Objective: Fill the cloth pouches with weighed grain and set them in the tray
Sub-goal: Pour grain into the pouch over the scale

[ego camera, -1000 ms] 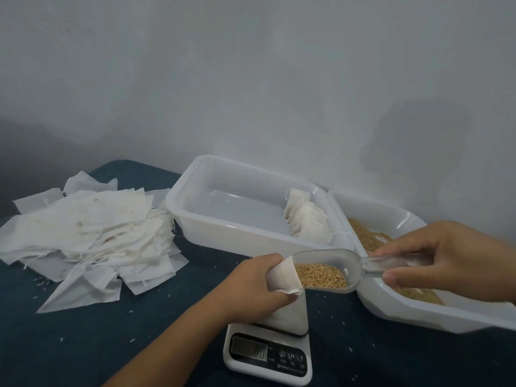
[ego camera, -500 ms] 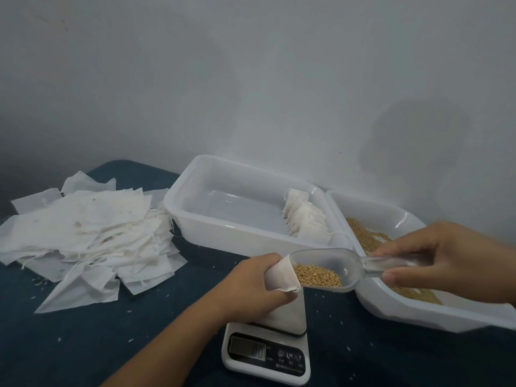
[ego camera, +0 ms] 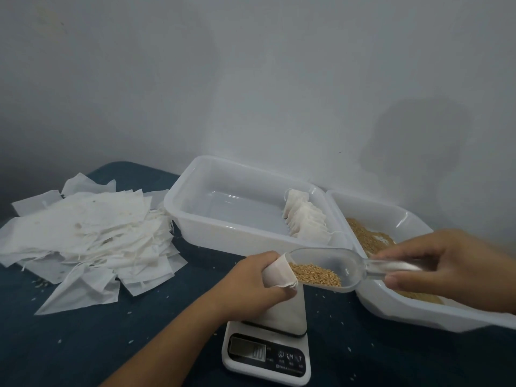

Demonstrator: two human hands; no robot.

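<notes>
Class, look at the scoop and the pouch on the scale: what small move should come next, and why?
Probably tip the scoop a little more with the right hand. Its lip rests at the pouch mouth, which the left hand holds open over the scale, and grain remains inside.

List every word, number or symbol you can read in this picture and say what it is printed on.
"M": on a button of the kitchen scale.
"T": on the button to its right, faint.
A power symbol: on the button to the left of "M".
Small print under the buttons and along the scale's lower edge: too small to read.
The scale's display: no digits can be made out.
Nothing else carries text.
</notes>
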